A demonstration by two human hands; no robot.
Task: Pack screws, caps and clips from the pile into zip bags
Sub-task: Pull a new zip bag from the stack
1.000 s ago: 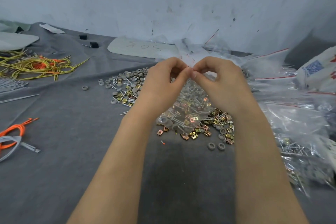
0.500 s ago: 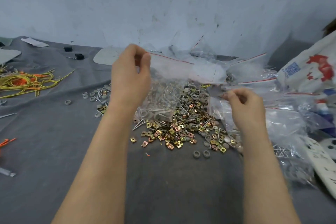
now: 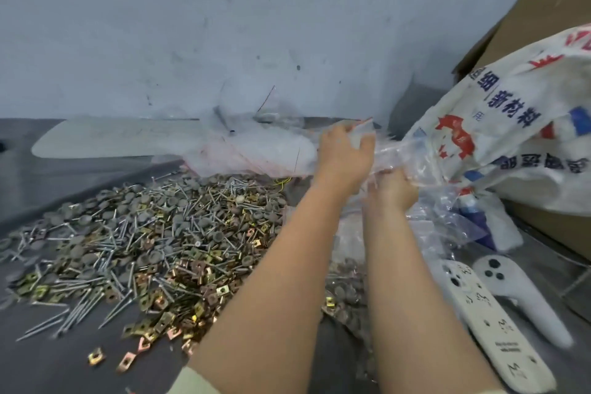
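Head view: the person's left hand (image 3: 343,155) pinches a clear zip bag (image 3: 364,133) by its top; the right hand (image 3: 395,190) grips the bag heap (image 3: 447,217) just beside it. The pile (image 3: 153,243) on the tabletop (image 3: 64,361) is large, so most packing appears undone.

Grey cloth table (image 3: 48,368) with a pile (image 3: 153,243) of screws, caps and clips, zip bags (image 3: 256,153), a white board (image 3: 121,137).
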